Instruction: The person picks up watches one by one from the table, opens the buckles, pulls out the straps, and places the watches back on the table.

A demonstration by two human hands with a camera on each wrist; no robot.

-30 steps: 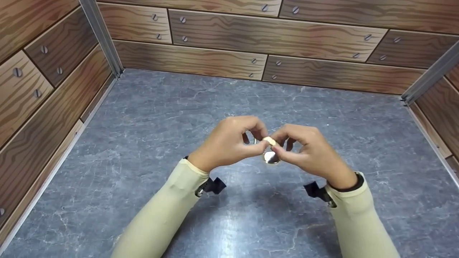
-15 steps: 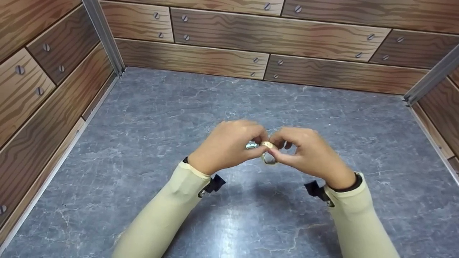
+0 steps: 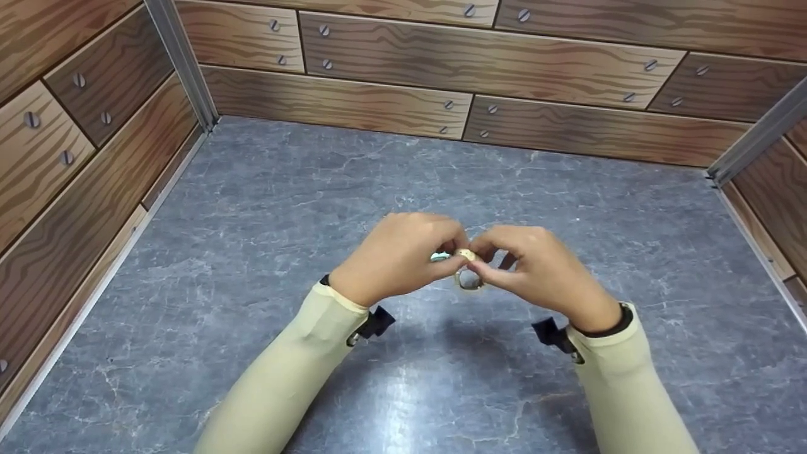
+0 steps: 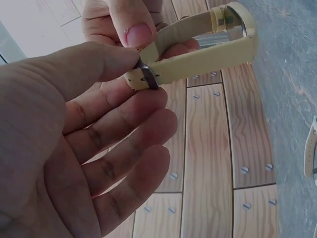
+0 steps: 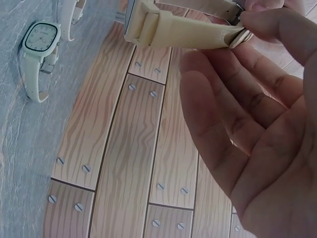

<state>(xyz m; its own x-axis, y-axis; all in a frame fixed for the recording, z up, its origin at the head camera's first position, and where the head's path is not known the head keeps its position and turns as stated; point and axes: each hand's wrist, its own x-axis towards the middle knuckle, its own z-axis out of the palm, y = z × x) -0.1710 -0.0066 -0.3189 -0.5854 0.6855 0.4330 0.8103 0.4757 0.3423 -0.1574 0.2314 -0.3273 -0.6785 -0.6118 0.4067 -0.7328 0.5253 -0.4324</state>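
Both hands meet at the middle of the head view, holding a cream-strapped wristwatch (image 3: 466, 255) above the table. The strap forms a loop, and the case hangs below the fingers. My left hand (image 3: 400, 255) pinches the strap end beside the dark metal buckle (image 4: 149, 78); its other fingers spread beneath in the left wrist view. With thumb and finger, my right hand (image 3: 536, 265) grips the strap at the same buckle area, its remaining fingers extended below. In the right wrist view the strap (image 5: 198, 33) runs leftward to the case, which is partly cut off.
A pale mint watch (image 5: 42, 37) with a square dial lies on the grey marbled table (image 5: 20, 148). A white strap (image 5: 69, 20) lies beside it. Wood-patterned walls (image 3: 391, 57) enclose the table at the back and sides.
The watch's shiny case back has turned away from the head camera, and the loop's opening now shows. My hands have shifted slightly down and left. A mint piece appears behind my left fingers.
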